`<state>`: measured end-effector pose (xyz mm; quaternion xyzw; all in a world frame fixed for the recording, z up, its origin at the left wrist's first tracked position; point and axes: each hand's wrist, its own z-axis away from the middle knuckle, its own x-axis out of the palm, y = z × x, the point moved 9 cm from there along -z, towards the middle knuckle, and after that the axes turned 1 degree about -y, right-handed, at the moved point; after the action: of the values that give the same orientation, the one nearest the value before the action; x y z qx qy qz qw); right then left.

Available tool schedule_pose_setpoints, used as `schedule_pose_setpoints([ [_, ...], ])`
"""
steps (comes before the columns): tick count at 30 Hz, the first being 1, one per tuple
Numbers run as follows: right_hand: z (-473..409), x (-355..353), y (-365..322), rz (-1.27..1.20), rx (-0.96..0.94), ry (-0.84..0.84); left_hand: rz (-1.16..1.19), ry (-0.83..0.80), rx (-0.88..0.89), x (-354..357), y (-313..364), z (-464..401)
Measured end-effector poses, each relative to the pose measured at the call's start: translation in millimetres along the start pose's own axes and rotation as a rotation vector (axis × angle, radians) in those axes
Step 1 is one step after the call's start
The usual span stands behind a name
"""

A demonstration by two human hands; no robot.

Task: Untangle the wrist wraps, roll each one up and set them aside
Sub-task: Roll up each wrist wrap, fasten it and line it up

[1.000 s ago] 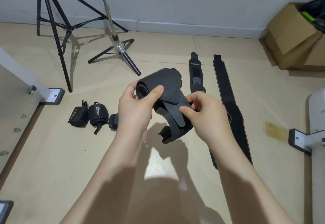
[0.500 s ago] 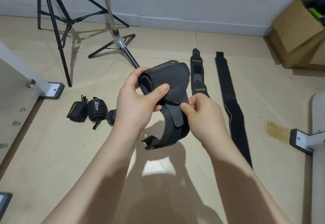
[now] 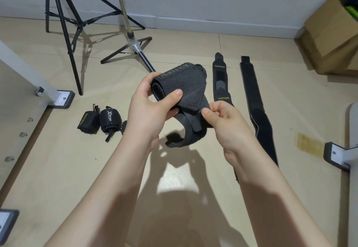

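A: Hands noted first. The roll of the wrist wrap (image 3: pixel 180 85) is gripped by the left hand (image 3: pixel 149 115), thumb laid across its outer layer, fingers curled behind. The loose tail (image 3: pixel 195 122) is pinched by the right hand (image 3: pixel 228 126) between thumb and forefinger. The wrap is held in the air above the floor (image 3: pixel 58 169), between both hands.

B: Advice for the step in hand?

A: Judged as rolling in progress. The tail is best kept taut and square to the roll, so the edges stay aligned; the thumb should be kept pressed on the outer layer so no slack is let in. The hanging end below could twist and should be watched.

B: Any writing legible?

A: "BOKEERSI" is read along the edge of the held wrap, partly cut off. On the floor, left of the hands, two rolled wraps are set close together: one (image 3: pixel 88 119) marked "XUEYING", one (image 3: pixel 110 119) marked "X", remainder unclear. To the right, a flat wrap (image 3: pixel 219 80) is marked "XUEYING" twice; a longer flat strap (image 3: pixel 255 107) beside it shows no readable text.
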<state>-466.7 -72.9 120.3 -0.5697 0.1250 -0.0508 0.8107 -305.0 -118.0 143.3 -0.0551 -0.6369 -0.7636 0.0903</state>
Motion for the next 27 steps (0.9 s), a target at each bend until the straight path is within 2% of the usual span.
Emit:
schedule_pose_setpoints([
  [4, 7, 11, -4, -0.157, 0.050, -0.107, -0.021, 0.019, 0.041, -3, 4, -2],
  [7, 15, 19, -11, -0.414, 0.113, -0.231, -0.077, 0.024, 0.034, -5, 3, -4],
  [8, 16, 18, -11, -0.417, 0.141, -0.245, -0.088, 0.022, 0.021, -5, 1, -4],
  [11, 7, -7, 0, 0.051, 0.108, -0.123, -0.094, 0.020, -0.031, -8, -2, -5],
  [13, 2, -22, -2, 0.183, 0.063, -0.027, -0.071, -0.003, -0.094, -9, -2, -5],
  [15, 0, -24, -9, 0.104, 0.000, -0.023, -0.087, -0.049, -0.151, -8, -2, -5],
  [17, 3, -17, -30, 0.090, -0.168, -0.035, -0.126, -0.101, -0.190, -5, -3, -3],
  [20, 6, 3, -45, 0.099, -0.356, -0.137, -0.160, -0.159, -0.227, 0, -6, 5],
  [23, 4, 10, -38, 0.077, -0.324, -0.189, -0.168, -0.218, -0.217, 6, -6, 8],
  [27, 2, 3, -32, -0.165, -0.215, -0.297, -0.152, -0.278, -0.233, 11, -5, 8],
])
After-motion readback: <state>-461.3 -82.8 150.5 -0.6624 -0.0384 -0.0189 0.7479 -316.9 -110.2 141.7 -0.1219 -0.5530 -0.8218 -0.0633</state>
